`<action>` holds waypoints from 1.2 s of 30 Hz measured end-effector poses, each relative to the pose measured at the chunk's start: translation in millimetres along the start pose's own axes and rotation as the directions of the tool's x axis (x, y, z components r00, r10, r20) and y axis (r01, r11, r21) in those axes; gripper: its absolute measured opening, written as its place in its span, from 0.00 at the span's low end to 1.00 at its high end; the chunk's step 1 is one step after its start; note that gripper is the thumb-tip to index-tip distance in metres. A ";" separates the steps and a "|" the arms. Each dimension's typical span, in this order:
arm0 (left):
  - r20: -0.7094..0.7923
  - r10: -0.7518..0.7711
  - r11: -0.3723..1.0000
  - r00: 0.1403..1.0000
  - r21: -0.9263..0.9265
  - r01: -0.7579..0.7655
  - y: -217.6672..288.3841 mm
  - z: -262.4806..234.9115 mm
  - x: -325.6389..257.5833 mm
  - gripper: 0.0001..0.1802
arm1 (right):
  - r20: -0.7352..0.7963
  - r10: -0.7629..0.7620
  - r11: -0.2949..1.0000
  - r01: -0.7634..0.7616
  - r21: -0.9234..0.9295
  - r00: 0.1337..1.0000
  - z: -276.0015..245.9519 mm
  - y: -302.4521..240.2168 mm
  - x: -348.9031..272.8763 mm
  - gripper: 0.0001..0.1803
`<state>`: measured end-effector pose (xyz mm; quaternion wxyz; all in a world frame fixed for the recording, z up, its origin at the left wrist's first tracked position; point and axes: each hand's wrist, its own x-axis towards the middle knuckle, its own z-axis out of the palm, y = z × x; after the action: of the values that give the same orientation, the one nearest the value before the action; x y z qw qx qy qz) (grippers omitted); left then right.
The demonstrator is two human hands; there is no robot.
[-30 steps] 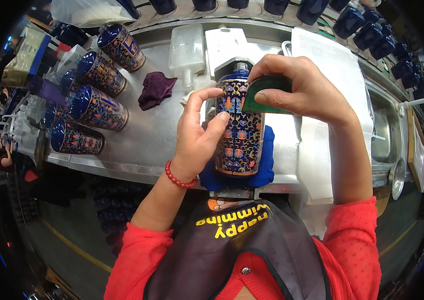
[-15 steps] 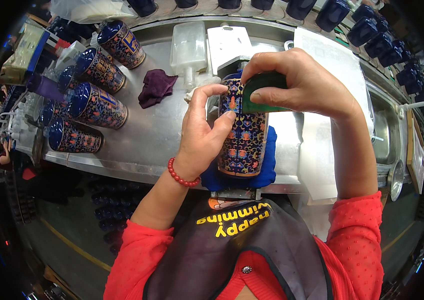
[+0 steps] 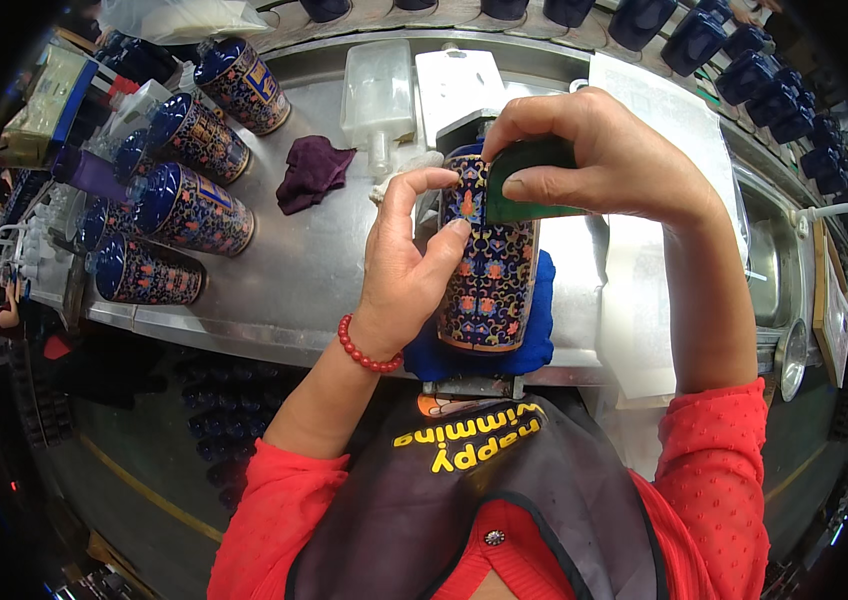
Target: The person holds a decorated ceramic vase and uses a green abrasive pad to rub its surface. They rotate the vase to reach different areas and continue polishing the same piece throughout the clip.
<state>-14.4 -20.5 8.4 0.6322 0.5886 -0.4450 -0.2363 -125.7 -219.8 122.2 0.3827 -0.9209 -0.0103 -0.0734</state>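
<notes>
two hands work on one patterned cylindrical cup (image 3: 489, 270), dark blue with orange and red flowers, which lies on its side on a blue cloth pad (image 3: 540, 345) at the near edge of the steel bench (image 3: 304, 270), a little toward 1 o'clock from the picture's centre. the left hand (image 3: 412, 262) comes in from 7 o'clock and is wrapped around the cup's left flank, thumb and fingers closed on its wall near the far end. the right hand (image 3: 599, 160) reaches in from 4 o'clock and pinches a dark green pad (image 3: 529, 180) between thumb and fingers, pressing it against the cup's far end. a red bead bracelet (image 3: 364, 350) sits on the left wrist. toward 10 o'clock, four more patterned cups (image 3: 184, 205) lie on the bench, well apart from the hands. a dark purple rag (image 3: 312, 172) lies at about 11 o'clock, and a clear plastic bottle (image 3: 379, 95) lies near 12 o'clock beside a white box (image 3: 459, 85). a row of dark blue cups (image 3: 764, 85) runs off toward 2 o'clock.
</notes>
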 end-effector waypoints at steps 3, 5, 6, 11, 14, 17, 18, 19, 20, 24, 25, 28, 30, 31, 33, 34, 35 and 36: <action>-0.003 -0.014 0.999 1.000 -0.040 0.013 2.2 1.2 -0.4 0.23 | 0.010 0.011 1.000 -0.011 -0.011 1.000 -0.5 0.1 0.6 0.14; -0.027 -0.019 0.998 0.999 -0.060 0.018 3.0 2.8 -1.2 0.21 | 0.022 0.007 1.000 -0.007 -0.013 1.000 -0.6 0.4 0.5 0.14; -0.051 -0.019 0.998 0.999 -0.061 0.016 3.0 4.0 -1.6 0.20 | 0.026 0.004 1.000 -0.004 -0.013 1.000 -0.5 0.6 0.5 0.14; -0.083 0.098 0.993 0.992 0.073 -0.092 1.5 3.7 -4.6 0.14 | 0.041 -0.010 1.000 0.010 -0.014 0.999 -0.4 2.3 -0.5 0.15; -0.061 0.290 0.925 0.955 0.275 -0.263 1.0 2.0 -5.8 0.11 | 0.066 -0.022 0.999 0.024 -0.033 0.998 -1.8 3.1 -3.3 0.17; -0.032 0.407 0.840 0.913 0.406 -0.361 2.1 1.2 -8.7 0.11 | 0.036 -0.042 0.999 0.043 -0.023 0.998 0.3 4.2 -5.3 0.16; -0.013 0.446 0.807 0.895 0.439 -0.396 2.1 0.7 -8.9 0.12 | 0.017 -0.031 1.000 0.031 -0.006 0.999 1.5 4.4 -6.3 0.15; 0.004 0.473 0.780 0.881 0.464 -0.421 1.9 0.2 -9.3 0.13 | -0.002 -0.019 1.000 0.019 0.012 1.000 2.4 4.5 -7.1 0.14; 0.019 0.486 0.758 0.874 0.488 -0.432 1.8 0.2 -10.4 0.14 | 0.014 -0.023 1.000 0.023 0.002 1.000 2.2 4.7 -7.4 0.15; 0.064 0.497 0.699 0.866 0.561 -0.442 1.8 -0.6 -15.6 0.16 | 0.043 -0.020 1.000 0.021 -0.022 0.999 -0.1 4.8 -9.5 0.17; 0.073 0.505 0.684 0.860 0.574 -0.450 2.0 -0.9 -16.0 0.17 | 0.035 -0.025 0.999 0.026 -0.028 0.999 -0.5 4.8 -10.4 0.17; 0.088 0.532 0.649 0.842 0.596 -0.472 4.4 -0.7 -15.0 0.16 | -0.002 -0.012 1.000 0.012 0.002 1.000 1.5 5.8 -13.1 0.17; 0.028 0.463 0.736 0.886 0.544 -0.402 7.9 1.0 -13.5 0.15 | -0.035 -0.007 1.000 0.007 0.001 0.999 2.6 7.2 -15.8 0.16; 0.002 0.431 0.774 0.902 0.513 -0.371 9.8 1.8 -12.0 0.14 | -0.051 -0.005 1.000 0.005 0.000 0.999 2.8 7.9 -17.3 0.16; 0.024 0.382 0.760 0.924 0.560 -0.329 13.8 3.3 -8.9 0.13 | -0.092 -0.026 1.000 0.025 -0.008 0.995 3.6 9.5 -20.3 0.16; 0.031 0.374 0.752 0.927 0.575 -0.323 15.7 4.7 -7.1 0.13 | -0.117 -0.021 1.000 0.019 -0.020 0.993 3.9 10.2 -22.0 0.16; 0.039 0.367 0.743 0.929 0.589 -0.318 17.4 5.4 -5.3 0.13 | -0.121 -0.021 1.000 0.022 0.005 0.992 4.2 10.6 -24.0 0.15; 0.055 0.387 0.703 0.921 0.629 -0.333 19.0 5.7 -3.2 0.13 | -0.129 -0.005 1.000 0.008 0.023 0.992 4.7 10.6 -26.9 0.15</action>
<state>-25.0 -17.2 25.1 0.4513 0.6755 -0.5780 0.0774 -150.9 -222.9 107.6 0.3930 -0.9097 0.0104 -0.1340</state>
